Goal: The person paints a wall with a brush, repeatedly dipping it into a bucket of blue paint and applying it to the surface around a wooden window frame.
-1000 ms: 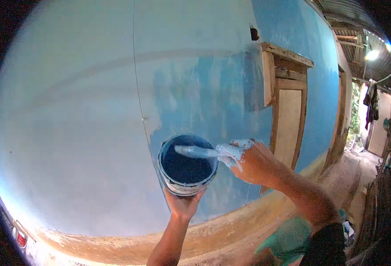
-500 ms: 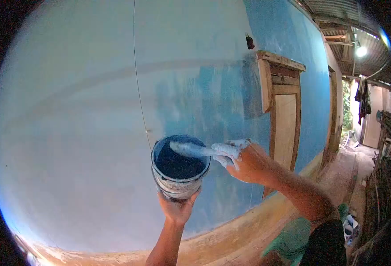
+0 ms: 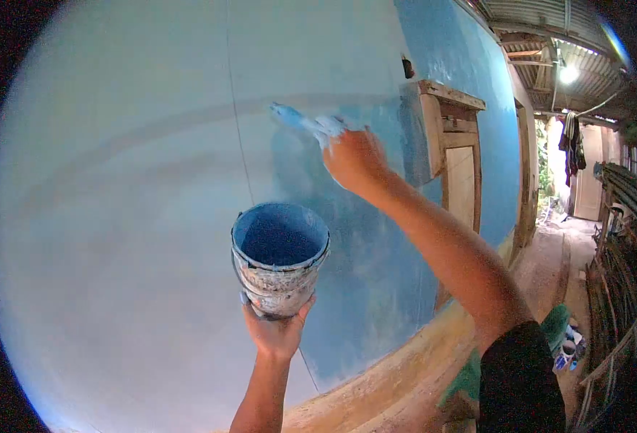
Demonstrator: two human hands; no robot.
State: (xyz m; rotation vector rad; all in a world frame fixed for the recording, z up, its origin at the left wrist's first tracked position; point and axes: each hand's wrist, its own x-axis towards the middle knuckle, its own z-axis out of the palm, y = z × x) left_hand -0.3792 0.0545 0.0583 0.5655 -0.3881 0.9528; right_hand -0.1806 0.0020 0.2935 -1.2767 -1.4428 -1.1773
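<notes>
My left hand (image 3: pixel 275 328) holds a paint-spattered bucket (image 3: pixel 279 270) from below, with blue paint inside. My right hand (image 3: pixel 354 159) is raised and grips a paint-covered brush (image 3: pixel 304 121), whose bristles touch the wall (image 3: pixel 116 216) at the edge between pale unpainted surface and the blue painted patch (image 3: pixel 354 274). The brush sits above and slightly right of the bucket.
A wooden door frame (image 3: pixel 457 166) stands right of the painted patch, with blue wall beyond it. A brown base strip (image 3: pixel 405 368) runs along the wall's foot. Stacked poles (image 3: pixel 621 274), hanging clothes (image 3: pixel 569 148) and a lamp (image 3: pixel 568 73) lie further right.
My right hand lifted the brush out of the bucket and up to the wall. The bucket moved slightly left and up in view.
</notes>
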